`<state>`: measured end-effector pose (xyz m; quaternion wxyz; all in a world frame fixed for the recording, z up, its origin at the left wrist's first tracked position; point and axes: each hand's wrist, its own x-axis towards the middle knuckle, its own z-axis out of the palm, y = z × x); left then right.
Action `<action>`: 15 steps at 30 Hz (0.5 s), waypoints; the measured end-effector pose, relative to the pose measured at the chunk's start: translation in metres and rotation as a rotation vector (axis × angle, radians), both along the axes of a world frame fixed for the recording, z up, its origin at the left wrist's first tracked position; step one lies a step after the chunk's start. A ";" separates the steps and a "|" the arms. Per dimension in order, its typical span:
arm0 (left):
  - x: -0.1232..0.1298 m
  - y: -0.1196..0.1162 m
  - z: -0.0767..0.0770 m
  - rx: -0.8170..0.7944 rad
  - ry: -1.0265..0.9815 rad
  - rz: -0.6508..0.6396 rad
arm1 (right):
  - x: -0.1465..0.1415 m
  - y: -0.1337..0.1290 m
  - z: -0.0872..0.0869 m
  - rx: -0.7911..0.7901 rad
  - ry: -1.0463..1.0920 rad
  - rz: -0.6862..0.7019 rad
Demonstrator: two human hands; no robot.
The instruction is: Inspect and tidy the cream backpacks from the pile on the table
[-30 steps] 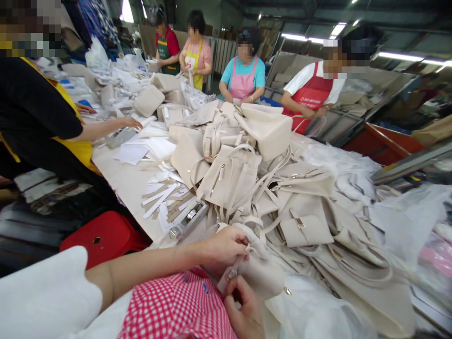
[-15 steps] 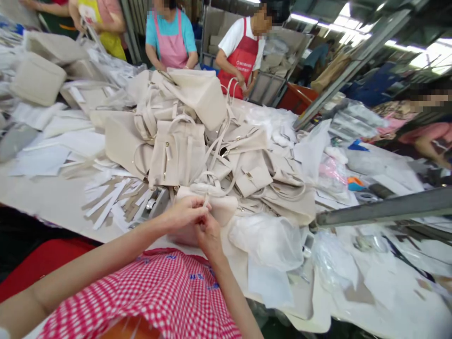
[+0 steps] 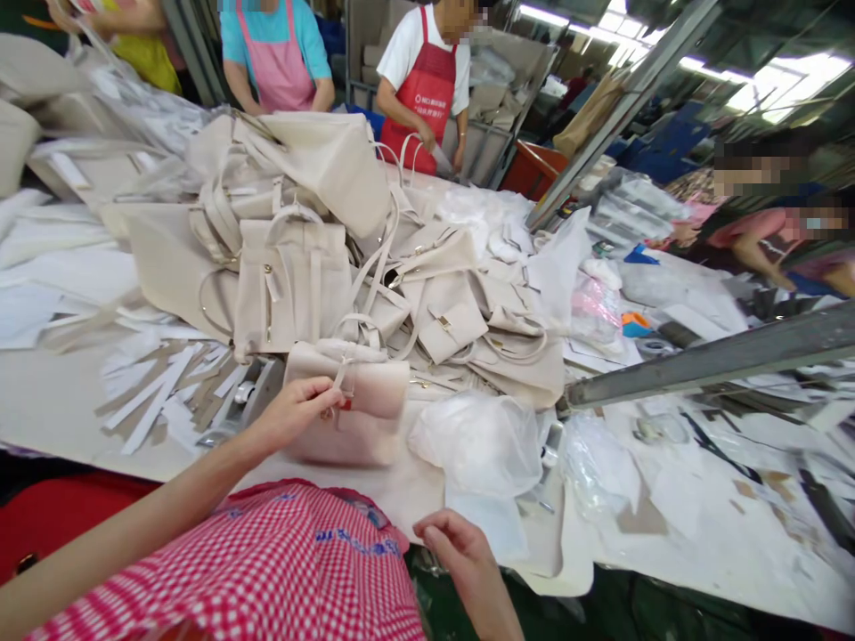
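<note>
A beige handbag (image 3: 374, 392) with a front flap stands upright at the table's near edge. My left hand (image 3: 308, 408) pinches a thin strap (image 3: 343, 374) on the bag's front. A small red spot and a bit of metal hardware show beside my left fingertips. My right hand (image 3: 460, 552) is apart from the bag, low and to its right, beyond the table's near edge. Its fingers are loosely curled, with a slight gap at the thumb, and nothing visible is in them.
A heap of beige bags (image 3: 294, 276) rises behind the handbag. Paper and board strips (image 3: 160, 392) lie left, crumpled white plastic (image 3: 481, 445) right. A slanted metal bar (image 3: 708, 361) crosses the right side. Across the table stand co-workers, one in a red apron (image 3: 427, 89).
My right hand has left the strap and moved down and right, off the table. The left hand still pinches the strap. The view has shifted right, and more of the bag's front shows.
</note>
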<state>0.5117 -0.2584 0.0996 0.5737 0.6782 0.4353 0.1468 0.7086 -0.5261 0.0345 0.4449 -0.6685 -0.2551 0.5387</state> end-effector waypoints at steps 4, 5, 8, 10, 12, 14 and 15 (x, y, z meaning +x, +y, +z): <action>0.005 -0.004 -0.001 0.114 0.050 0.042 | 0.036 -0.053 -0.031 -0.164 -0.152 -0.359; 0.006 -0.005 -0.001 0.135 0.062 0.048 | 0.045 -0.060 -0.037 -0.211 -0.197 -0.440; 0.009 -0.007 0.000 0.162 0.085 0.063 | 0.073 -0.067 -0.046 -0.301 -0.377 -0.576; 0.011 -0.007 0.001 0.162 0.102 0.074 | 0.089 -0.066 -0.050 -0.326 -0.529 -0.564; 0.012 -0.006 0.003 0.150 0.113 0.090 | 0.102 -0.065 -0.057 -0.332 -0.598 -0.505; 0.013 -0.005 0.004 0.140 0.113 0.112 | 0.107 -0.061 -0.070 -0.297 -0.569 -0.443; 0.014 -0.006 0.004 0.139 0.111 0.123 | 0.106 -0.058 -0.078 -0.268 -0.542 -0.420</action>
